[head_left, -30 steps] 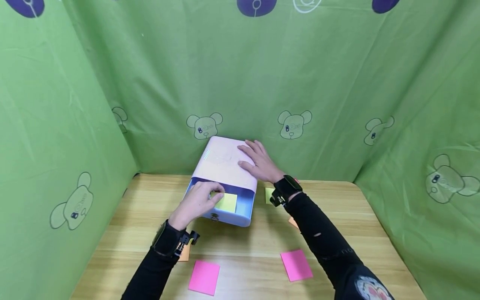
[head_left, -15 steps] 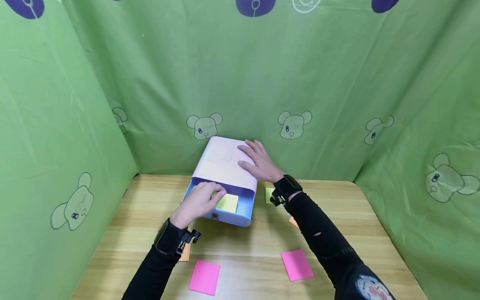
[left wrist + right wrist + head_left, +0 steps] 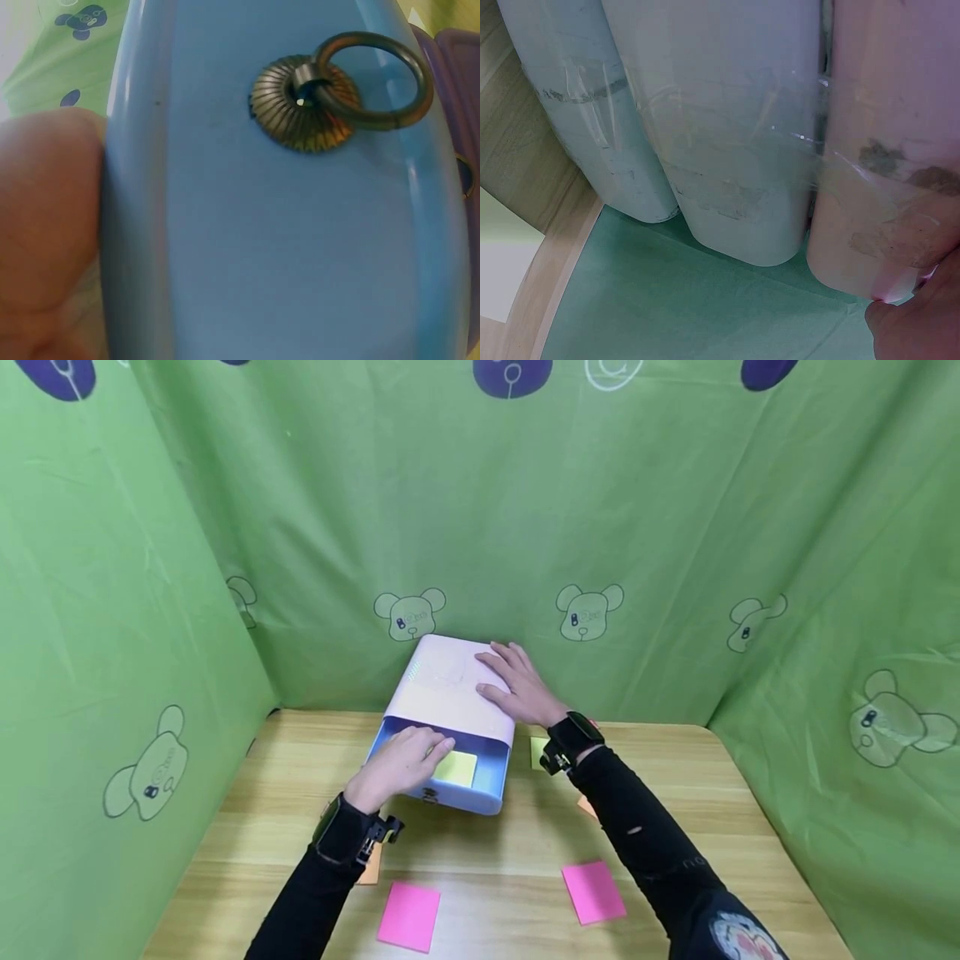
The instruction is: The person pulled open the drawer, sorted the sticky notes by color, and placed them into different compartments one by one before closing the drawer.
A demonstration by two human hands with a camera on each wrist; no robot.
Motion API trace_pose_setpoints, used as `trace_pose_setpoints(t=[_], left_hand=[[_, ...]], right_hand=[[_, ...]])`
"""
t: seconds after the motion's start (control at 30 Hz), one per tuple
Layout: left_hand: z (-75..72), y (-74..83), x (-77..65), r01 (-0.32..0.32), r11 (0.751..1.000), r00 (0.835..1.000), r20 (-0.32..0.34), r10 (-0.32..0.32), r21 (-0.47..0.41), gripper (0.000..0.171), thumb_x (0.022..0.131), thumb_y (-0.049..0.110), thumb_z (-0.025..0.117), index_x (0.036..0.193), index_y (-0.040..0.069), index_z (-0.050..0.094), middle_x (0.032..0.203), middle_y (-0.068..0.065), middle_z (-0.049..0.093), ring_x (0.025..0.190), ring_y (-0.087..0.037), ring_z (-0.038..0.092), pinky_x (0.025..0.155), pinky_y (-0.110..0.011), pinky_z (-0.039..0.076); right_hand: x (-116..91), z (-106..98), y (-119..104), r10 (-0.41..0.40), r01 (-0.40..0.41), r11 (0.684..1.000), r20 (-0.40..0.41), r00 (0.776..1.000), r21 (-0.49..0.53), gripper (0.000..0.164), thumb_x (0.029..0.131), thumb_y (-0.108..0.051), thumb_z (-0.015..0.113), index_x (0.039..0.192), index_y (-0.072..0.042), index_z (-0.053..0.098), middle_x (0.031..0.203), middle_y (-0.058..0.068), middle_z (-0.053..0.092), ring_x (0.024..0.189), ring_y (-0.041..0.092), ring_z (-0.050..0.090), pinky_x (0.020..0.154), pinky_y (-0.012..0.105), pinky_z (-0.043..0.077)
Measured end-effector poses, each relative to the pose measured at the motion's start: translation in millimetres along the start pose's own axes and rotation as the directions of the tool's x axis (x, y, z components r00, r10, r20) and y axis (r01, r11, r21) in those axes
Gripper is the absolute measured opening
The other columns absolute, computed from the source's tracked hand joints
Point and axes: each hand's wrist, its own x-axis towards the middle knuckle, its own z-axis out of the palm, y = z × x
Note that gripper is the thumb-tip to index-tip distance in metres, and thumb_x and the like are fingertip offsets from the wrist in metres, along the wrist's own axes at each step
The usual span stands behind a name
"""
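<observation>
A small drawer box (image 3: 438, 681) with a pinkish-white top stands against the back cloth, its blue drawer (image 3: 483, 804) pulled out. Inside the drawer lies a yellow sticky note (image 3: 457, 769), partly covered by my left hand (image 3: 401, 764). That hand reaches over the drawer's left side with bent fingers; its fingertips are hidden, so I cannot tell whether they hold the note. A metal ring pull (image 3: 375, 79) hangs on the blue front in the left wrist view. My right hand (image 3: 521, 691) rests on the box top, fingers spread.
On the wooden table (image 3: 675, 843) lie pink sticky notes (image 3: 408, 916) (image 3: 594, 892), a partly hidden orange note (image 3: 371, 866) and a yellow one (image 3: 537, 753) by the right wrist. Clear tape spans several box sections in the right wrist view. Green cloth (image 3: 487, 510) encloses the table.
My left hand has shifted very slightly right and lower over the drawer; the yellow note's visible part has shifted slightly right. My right hand stays in place on the box.
</observation>
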Motion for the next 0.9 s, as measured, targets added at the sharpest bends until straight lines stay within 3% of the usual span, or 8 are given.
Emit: trace_pose_setpoints(t=[0.03, 0.17, 0.3, 0.4, 0.6, 0.77, 0.9], left_hand=[[-0.3, 0.3, 0.1, -0.001, 1.0, 1.0, 0.006, 0.001, 0.001, 0.041, 0.109, 0.032, 0.043, 0.107, 0.005, 0.074, 0.097, -0.006, 0.072, 0.106, -0.027, 0.068, 0.098, -0.045, 0.054], [-1.8, 1.1, 0.8, -0.014, 1.0, 0.999, 0.044, 0.014, 0.007, 0.044, 0.11, 0.032, 0.039, 0.087, 0.008, 0.067, 0.074, 0.001, 0.053, 0.085, -0.02, 0.061, 0.084, -0.04, 0.052], [-2.7, 1.6, 1.1, -0.022, 1.0, 0.997, 0.08, 0.021, 0.008, 0.045, 0.111, 0.033, 0.037, 0.079, 0.011, 0.059, 0.068, 0.004, 0.039, 0.075, -0.017, 0.053, 0.076, -0.036, 0.047], [-3.6, 1.9, 1.1, -0.022, 1.0, 0.995, 0.093, 0.022, 0.002, 0.046, 0.111, 0.033, 0.036, 0.085, 0.007, 0.063, 0.069, 0.002, 0.042, 0.079, -0.019, 0.056, 0.08, -0.039, 0.049], [-4.5, 0.1, -0.2, -0.03, 0.999, 0.996, 0.09, 0.029, 0.013, 0.042, 0.111, 0.034, 0.038, 0.109, 0.006, 0.07, 0.088, -0.003, 0.065, 0.103, -0.026, 0.067, 0.099, -0.045, 0.052], [-4.4, -0.5, 1.0, -0.065, 0.998, 0.996, 0.067, 0.065, 0.005, 0.037, 0.11, 0.032, 0.041, 0.107, 0.008, 0.069, 0.088, -0.002, 0.065, 0.093, -0.021, 0.064, 0.091, -0.042, 0.052], [-5.8, 0.7, 0.5, -0.082, 0.996, 0.996, 0.039, 0.083, -0.028, 0.035, 0.109, 0.031, 0.044, 0.112, 0.008, 0.07, 0.097, -0.003, 0.07, 0.096, -0.02, 0.066, 0.09, -0.04, 0.054]], right_hand=[[0.2, 0.2, 0.3, 0.001, -0.001, 1.0, 0.001, 1.0, -0.002, 0.062, 0.1, -0.046, 0.052, 0.156, -0.023, 0.04, 0.169, 0.014, 0.023, 0.158, 0.042, 0.008, 0.126, 0.066, 0.011], [0.6, 0.2, 0.6, -0.004, 0.004, 1.0, -0.001, 1.0, -0.001, 0.062, 0.1, -0.046, 0.053, 0.156, -0.022, 0.04, 0.169, 0.015, 0.023, 0.158, 0.043, 0.008, 0.126, 0.067, 0.011], [-0.2, 0.3, 0.3, -0.005, 0.005, 1.0, 0.001, 1.0, 0.004, 0.063, 0.099, -0.045, 0.054, 0.156, -0.021, 0.041, 0.169, 0.016, 0.023, 0.158, 0.044, 0.008, 0.125, 0.068, 0.011], [0.1, 0.8, 0.5, -0.006, 0.006, 1.0, -0.003, 1.0, 0.007, 0.062, 0.099, -0.044, 0.054, 0.156, -0.022, 0.041, 0.169, 0.015, 0.023, 0.158, 0.043, 0.008, 0.126, 0.068, 0.011], [1.1, 2.5, -0.8, -0.007, 0.007, 1.0, 0.001, 1.0, 0.004, 0.062, 0.1, -0.046, 0.053, 0.156, -0.023, 0.04, 0.17, 0.014, 0.022, 0.158, 0.042, 0.008, 0.126, 0.067, 0.011], [1.1, 1.4, -0.7, -0.012, 0.012, 1.0, -0.001, 1.0, 0.008, 0.063, 0.1, -0.045, 0.053, 0.156, -0.022, 0.04, 0.169, 0.015, 0.022, 0.158, 0.044, 0.008, 0.126, 0.067, 0.011], [-0.5, -1.7, 0.9, -0.015, 0.015, 1.0, 0.011, 1.0, -0.001, 0.063, 0.1, -0.045, 0.053, 0.156, -0.021, 0.039, 0.169, 0.017, 0.022, 0.157, 0.045, 0.008, 0.125, 0.069, 0.011]])
